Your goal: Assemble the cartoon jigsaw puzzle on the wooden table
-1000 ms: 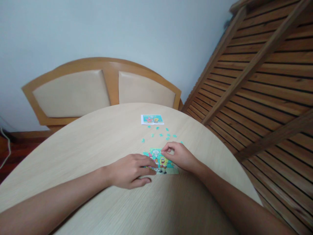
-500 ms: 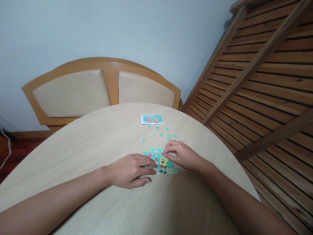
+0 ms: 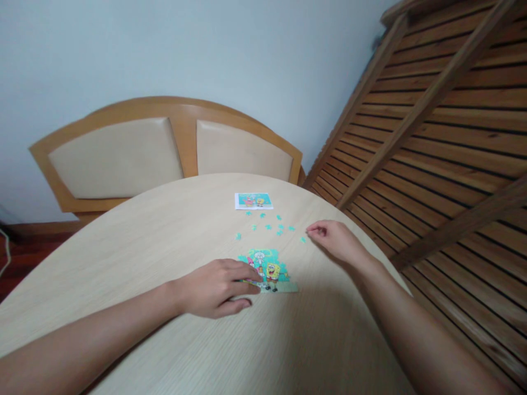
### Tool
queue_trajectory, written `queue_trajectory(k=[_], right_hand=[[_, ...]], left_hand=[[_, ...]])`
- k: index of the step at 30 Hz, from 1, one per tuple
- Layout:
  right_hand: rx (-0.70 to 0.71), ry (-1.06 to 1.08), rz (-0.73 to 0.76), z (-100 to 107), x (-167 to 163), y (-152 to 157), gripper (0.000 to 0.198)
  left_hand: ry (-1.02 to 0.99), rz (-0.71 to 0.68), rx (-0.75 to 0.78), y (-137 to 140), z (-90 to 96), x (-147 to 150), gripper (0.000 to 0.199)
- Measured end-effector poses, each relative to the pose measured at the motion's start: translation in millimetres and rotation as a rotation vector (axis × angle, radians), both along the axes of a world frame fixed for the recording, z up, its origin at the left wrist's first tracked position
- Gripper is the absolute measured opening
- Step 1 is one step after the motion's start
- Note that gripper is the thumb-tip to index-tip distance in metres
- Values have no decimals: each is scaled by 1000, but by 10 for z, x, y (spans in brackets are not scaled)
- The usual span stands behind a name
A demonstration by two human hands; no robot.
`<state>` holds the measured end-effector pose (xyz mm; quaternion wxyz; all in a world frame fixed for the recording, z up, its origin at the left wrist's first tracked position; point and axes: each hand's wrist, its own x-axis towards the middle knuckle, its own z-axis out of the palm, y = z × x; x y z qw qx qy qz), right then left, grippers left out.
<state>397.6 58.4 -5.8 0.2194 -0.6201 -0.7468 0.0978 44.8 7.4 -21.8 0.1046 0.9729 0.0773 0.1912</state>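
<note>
A partly assembled jigsaw puzzle (image 3: 272, 270) with cartoon characters on a turquoise ground lies flat on the table. My left hand (image 3: 222, 288) rests over its left side, fingers stretched out across it and covering that part. To the right of the puzzle, my right hand (image 3: 331, 237) is closed in a pinch near the table top. Whatever its fingertips hold, if anything, is hidden. Just left of those fingertips lies a loose puzzle piece (image 3: 303, 240), apart from the others.
Several loose turquoise pieces (image 3: 269, 226) are scattered beyond the puzzle. Behind them lies a reference picture (image 3: 253, 201) with a white border. The round wooden table (image 3: 164, 241) reaches towards a padded headboard (image 3: 119, 156); a slatted wooden panel (image 3: 432, 148) leans at the right.
My right hand has moved off the puzzle's upper right corner, outward to the right and away from me, uncovering a loose piece. My left hand stays on the puzzle.
</note>
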Motion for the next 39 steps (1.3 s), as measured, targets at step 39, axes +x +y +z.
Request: queue_trajectory(k=[39], right_hand=[[-323,327,226,-97,-194,-91,29]], left_hand=[[41,-51,3,-19,17,12,34]])
